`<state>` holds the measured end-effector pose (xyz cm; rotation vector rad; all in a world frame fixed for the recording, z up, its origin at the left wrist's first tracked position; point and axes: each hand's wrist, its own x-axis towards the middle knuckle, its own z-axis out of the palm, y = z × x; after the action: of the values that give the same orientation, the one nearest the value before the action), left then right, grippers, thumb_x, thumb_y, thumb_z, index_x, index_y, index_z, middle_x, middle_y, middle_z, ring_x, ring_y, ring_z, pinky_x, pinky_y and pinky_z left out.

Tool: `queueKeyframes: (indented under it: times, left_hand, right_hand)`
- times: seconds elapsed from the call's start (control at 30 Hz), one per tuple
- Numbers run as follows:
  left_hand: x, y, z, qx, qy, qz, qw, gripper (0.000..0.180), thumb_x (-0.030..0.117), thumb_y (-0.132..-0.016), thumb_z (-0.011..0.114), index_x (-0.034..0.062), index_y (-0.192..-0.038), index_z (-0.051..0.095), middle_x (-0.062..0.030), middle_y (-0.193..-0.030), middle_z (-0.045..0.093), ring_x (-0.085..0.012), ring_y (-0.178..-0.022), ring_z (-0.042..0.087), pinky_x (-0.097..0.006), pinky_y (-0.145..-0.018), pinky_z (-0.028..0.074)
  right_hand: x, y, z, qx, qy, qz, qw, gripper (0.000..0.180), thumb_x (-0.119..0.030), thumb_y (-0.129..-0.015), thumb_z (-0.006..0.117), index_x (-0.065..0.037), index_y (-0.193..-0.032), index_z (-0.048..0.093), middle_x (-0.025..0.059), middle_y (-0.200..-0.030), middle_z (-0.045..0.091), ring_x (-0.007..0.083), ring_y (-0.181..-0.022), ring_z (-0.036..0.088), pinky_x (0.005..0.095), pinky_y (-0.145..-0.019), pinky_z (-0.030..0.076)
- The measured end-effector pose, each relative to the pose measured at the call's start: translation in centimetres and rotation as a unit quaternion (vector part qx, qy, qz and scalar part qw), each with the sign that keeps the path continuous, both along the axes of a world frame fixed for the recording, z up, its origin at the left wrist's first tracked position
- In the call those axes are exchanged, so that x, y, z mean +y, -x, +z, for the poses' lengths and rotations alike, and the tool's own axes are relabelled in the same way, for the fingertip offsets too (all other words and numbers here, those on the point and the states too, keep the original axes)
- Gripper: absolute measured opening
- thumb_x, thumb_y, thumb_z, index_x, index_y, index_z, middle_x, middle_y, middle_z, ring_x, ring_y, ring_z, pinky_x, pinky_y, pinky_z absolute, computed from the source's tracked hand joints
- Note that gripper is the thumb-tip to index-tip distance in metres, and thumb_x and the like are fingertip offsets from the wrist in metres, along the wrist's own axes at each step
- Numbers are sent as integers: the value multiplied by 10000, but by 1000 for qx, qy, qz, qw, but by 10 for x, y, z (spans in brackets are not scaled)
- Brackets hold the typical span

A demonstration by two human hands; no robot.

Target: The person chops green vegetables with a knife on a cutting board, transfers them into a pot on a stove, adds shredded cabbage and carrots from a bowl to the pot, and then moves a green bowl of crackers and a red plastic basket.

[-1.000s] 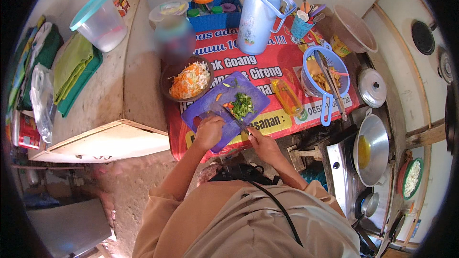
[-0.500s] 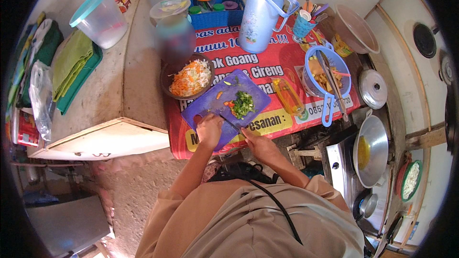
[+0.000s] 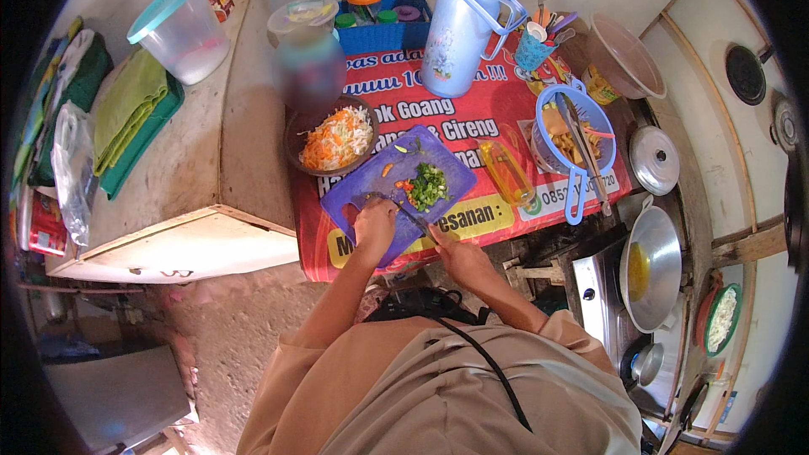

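A purple cutting board (image 3: 448,153) lies at the near edge of the table. My right hand (image 3: 462,258) grips the handle of a knife (image 3: 411,216), its blade slanting up and left over the board. At the tip end of the blade, my left hand (image 3: 376,222) rests on the board with bent, closed fingers; what they press or hold is hidden. Just right of the blade sits a pile of chopped greens (image 3: 430,186), with small orange-red pieces (image 3: 388,170) beside it. A brown bowl (image 3: 297,152) of shredded orange and white vegetables (image 3: 335,140) stands at the board's left.
A red printed cloth (image 3: 404,108) covers the table. On it are a blue thermos (image 3: 459,42), a yellow-orange bottle (image 3: 508,175) and a blue strainer basket (image 3: 575,194) with tongs (image 3: 581,139). A wok (image 3: 661,270) sits on the stove at right; a wooden cabinet (image 3: 190,168) stands left.
My left hand has shifted slightly right along the board. The knife and my right hand have moved a little to the right and down.
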<state>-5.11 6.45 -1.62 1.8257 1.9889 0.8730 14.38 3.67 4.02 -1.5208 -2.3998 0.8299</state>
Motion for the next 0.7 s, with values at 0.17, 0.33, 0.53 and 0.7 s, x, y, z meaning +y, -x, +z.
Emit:
queueKeyframes:
  times: [0.17,0.33,0.53,0.7]
  left_hand:
    - [-4,-3,11,8,7,3,1000,70,123,-719,569,104,-756,626,-89,-762,575,-286,-745,576,-390,-653,464]
    - [-4,-3,13,0,-4,5,1000,58,125,-711,582,102,-746,622,-83,-769,580,-282,-749,580,-386,-651,465]
    - [-1,2,4,-16,38,47,998,59,161,-718,576,122,-746,611,-74,-812,579,-284,-769,581,-399,-662,470]
    - [-5,1,10,-10,55,37,998,56,159,-715,577,123,-742,610,-73,-819,581,-288,-764,586,-400,-661,473]
  right_hand:
    - [-2,-2,-16,-19,0,5,1000,446,-205,-855,404,-180,-1295,336,251,-791,575,385,-767,576,471,-673,450]
    - [10,8,-31,-11,-22,-1,1000,441,-216,-850,445,-167,-1279,358,217,-811,590,385,-682,576,457,-599,467]
    - [-1,3,7,-26,1,17,1000,456,-216,-848,445,-159,-1287,340,245,-759,574,388,-685,575,467,-603,457]
    - [-2,6,11,-113,76,28,990,452,-202,-851,436,-160,-1289,335,238,-763,568,389,-697,570,478,-614,443]
